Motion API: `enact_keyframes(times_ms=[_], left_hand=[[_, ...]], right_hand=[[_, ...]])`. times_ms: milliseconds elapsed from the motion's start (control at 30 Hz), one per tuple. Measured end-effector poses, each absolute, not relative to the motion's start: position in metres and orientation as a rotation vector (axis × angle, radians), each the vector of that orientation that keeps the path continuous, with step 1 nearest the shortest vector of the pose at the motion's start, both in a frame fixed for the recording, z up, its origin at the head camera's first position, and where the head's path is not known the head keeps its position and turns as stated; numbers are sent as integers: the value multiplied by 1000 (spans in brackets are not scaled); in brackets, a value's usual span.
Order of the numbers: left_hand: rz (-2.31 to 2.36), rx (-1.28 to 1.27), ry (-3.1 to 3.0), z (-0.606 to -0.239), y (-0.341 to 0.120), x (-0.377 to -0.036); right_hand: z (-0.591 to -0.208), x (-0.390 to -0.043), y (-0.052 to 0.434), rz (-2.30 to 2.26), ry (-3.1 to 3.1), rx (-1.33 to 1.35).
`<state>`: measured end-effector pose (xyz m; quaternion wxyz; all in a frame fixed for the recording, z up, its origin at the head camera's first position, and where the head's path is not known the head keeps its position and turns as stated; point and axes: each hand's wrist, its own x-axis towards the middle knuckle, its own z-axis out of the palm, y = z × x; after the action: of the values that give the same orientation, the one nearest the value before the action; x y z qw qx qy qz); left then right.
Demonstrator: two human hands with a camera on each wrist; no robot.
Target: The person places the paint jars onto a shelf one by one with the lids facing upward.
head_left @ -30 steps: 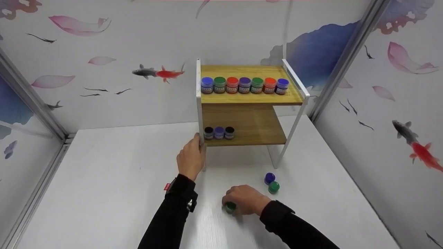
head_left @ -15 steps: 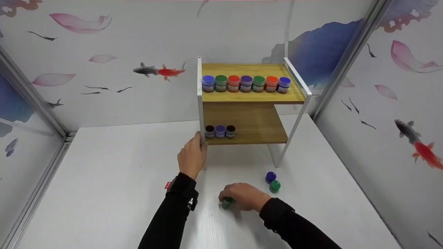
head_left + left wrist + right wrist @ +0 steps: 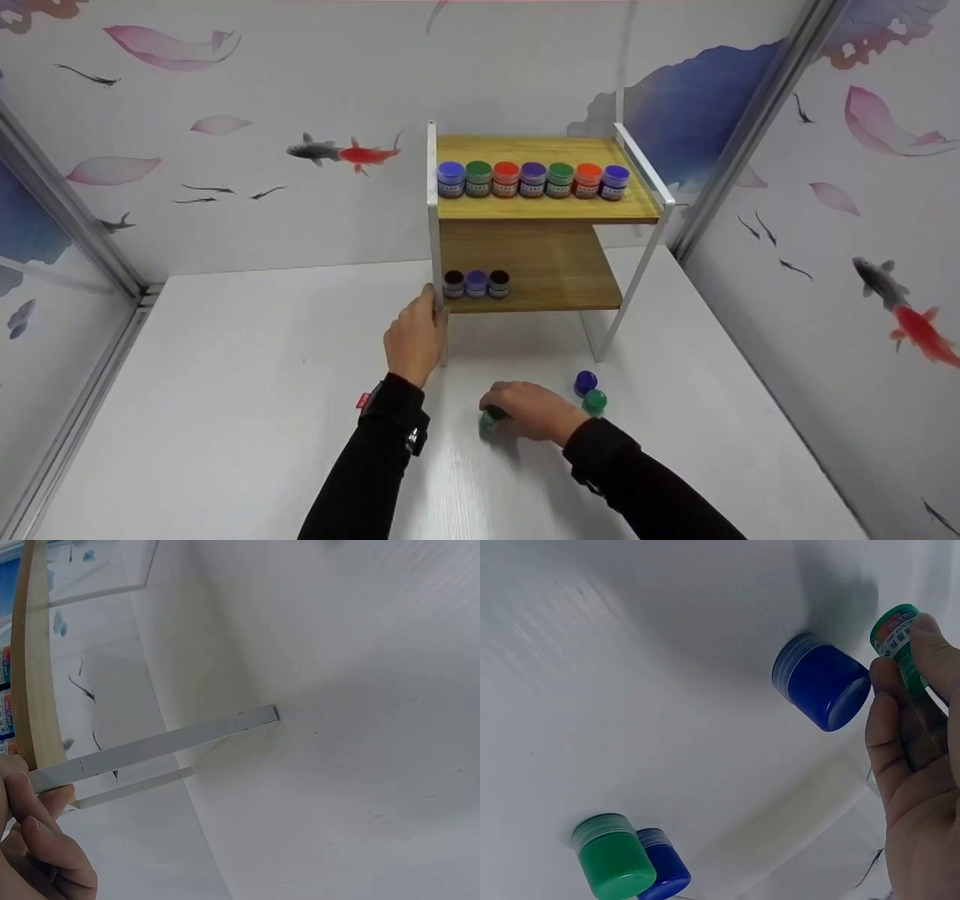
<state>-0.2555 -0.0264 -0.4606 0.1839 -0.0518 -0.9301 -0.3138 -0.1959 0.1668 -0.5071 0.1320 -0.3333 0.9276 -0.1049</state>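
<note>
My left hand [image 3: 416, 337] grips the white left post [image 3: 157, 746] of a two-tier wooden shelf [image 3: 562, 277], below the lower board's height. Over the table in front of the shelf, my right hand [image 3: 534, 411] pinches a green paint jar [image 3: 895, 630] between thumb and fingers. Its lid tilts up toward me in the head view. Right by those fingertips in the right wrist view is a blue paint jar [image 3: 821, 684], which the hand hides from the head camera. Farther right on the table, another green jar [image 3: 595, 403] stands against a blue one [image 3: 586, 383].
Several paint jars [image 3: 532, 180] with blue, green, red and purple lids form a row on the top board. Three more, two dark-lidded around a purple-lidded one [image 3: 476, 283], stand at the lower board's left end. Patterned wall panels [image 3: 337, 202] enclose the white table [image 3: 247, 405].
My right hand has moved a little away from me, toward the shelf, carrying the green jar, whose side now shows more. The left hand keeps its grip on the post.
</note>
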Motion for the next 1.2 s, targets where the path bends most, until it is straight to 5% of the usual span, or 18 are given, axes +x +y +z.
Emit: enact_keyframes(times_ms=[1200], left_hand=[[-904, -118, -2662, -461, -25, -258]], right_hand=[[-499, -202, 161, -347, 2719, -876]])
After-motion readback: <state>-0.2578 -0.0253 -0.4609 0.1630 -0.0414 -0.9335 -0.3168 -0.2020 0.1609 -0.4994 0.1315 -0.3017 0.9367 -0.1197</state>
